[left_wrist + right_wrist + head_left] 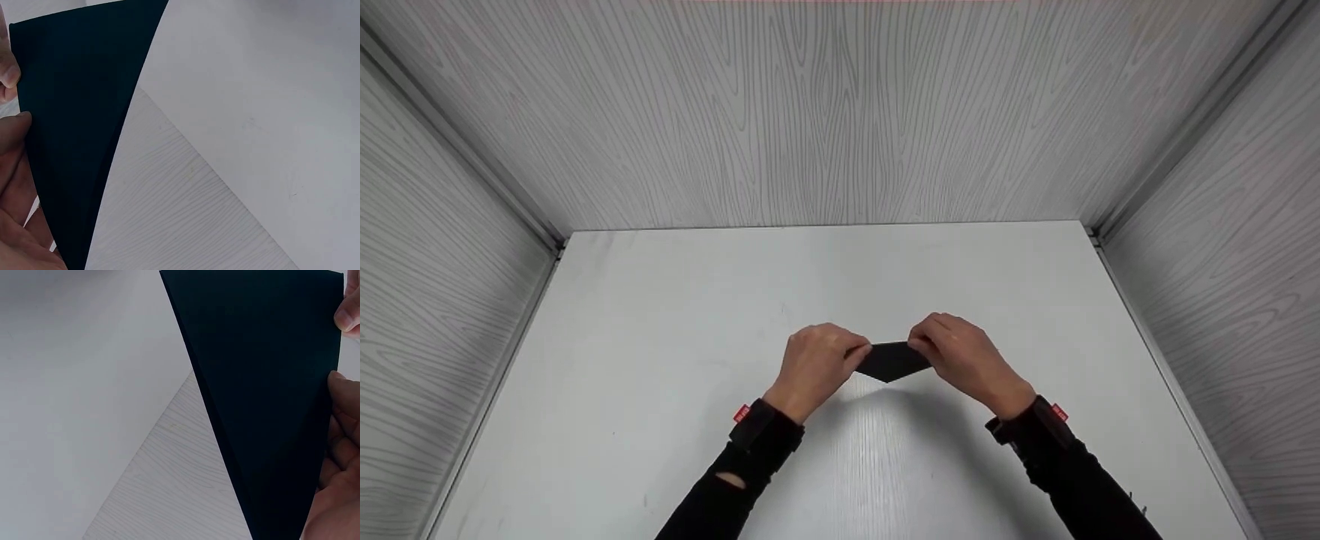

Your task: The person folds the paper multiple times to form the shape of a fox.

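Note:
A dark sheet folded into a triangle, which looks like paper [891, 361], hangs above the white table with one point toward me. My left hand [819, 364] pinches its long far edge on the left, and my right hand [964, 360] pinches the same edge on the right. Up close in the left wrist view, the dark paper [79, 101] looks blackish green, with the left thumb [17, 126] against its edge. From the right wrist, the folded layers of the paper [264, 371] show along one side, and the right thumb [337, 382] touches the opposite edge.
Beneath the hands lies a white tabletop [660, 315], with their shadows on it. A grey wood-grain panel [825, 112] rises behind it. Similar panels stand at the left [442, 285] and right [1222, 262].

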### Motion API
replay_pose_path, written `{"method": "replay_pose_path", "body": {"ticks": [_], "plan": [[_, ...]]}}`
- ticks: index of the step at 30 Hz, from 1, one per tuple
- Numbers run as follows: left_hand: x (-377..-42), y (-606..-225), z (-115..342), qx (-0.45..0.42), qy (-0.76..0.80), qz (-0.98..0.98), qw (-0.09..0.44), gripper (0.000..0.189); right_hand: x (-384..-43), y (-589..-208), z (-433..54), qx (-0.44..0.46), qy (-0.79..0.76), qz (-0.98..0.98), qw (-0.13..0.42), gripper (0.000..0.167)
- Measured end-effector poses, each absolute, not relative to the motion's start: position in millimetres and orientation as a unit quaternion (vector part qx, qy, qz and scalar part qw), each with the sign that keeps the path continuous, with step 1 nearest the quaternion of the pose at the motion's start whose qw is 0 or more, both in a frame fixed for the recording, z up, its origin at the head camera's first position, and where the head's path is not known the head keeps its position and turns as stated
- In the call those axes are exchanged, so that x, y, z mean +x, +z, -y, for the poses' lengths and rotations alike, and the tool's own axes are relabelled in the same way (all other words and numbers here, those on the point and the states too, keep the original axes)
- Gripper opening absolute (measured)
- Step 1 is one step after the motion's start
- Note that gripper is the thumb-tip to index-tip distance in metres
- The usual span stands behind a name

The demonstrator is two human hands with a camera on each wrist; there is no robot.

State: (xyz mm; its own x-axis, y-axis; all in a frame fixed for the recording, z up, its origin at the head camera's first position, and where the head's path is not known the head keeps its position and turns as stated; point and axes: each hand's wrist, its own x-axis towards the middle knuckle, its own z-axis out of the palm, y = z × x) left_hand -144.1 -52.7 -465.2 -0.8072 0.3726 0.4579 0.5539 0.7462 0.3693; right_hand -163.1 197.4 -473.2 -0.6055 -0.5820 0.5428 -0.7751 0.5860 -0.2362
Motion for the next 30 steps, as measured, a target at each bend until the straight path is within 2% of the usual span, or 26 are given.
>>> {"method": "replay_pose_path", "body": {"ticks": [7,13,24,30], "plan": [[-144,-465,56,-0.254,-0.255,0.916,0.177,0.005,-163,-473,-197,0.394,0.234,0.865,0.204,0.016],[-144,-466,58,-0.256,-0.264,0.910,0.194,0.006,-163,-472,-195,0.389,0.236,0.869,0.195,0.015],[-142,-467,62,-0.260,-0.268,0.906,0.197,0.004,-165,-474,-194,0.405,0.241,0.857,0.209,0.016],[-143,-470,69,-0.249,-0.267,0.908,0.206,0.005,-166,-475,-198,0.386,0.247,0.868,0.192,0.017]]}}
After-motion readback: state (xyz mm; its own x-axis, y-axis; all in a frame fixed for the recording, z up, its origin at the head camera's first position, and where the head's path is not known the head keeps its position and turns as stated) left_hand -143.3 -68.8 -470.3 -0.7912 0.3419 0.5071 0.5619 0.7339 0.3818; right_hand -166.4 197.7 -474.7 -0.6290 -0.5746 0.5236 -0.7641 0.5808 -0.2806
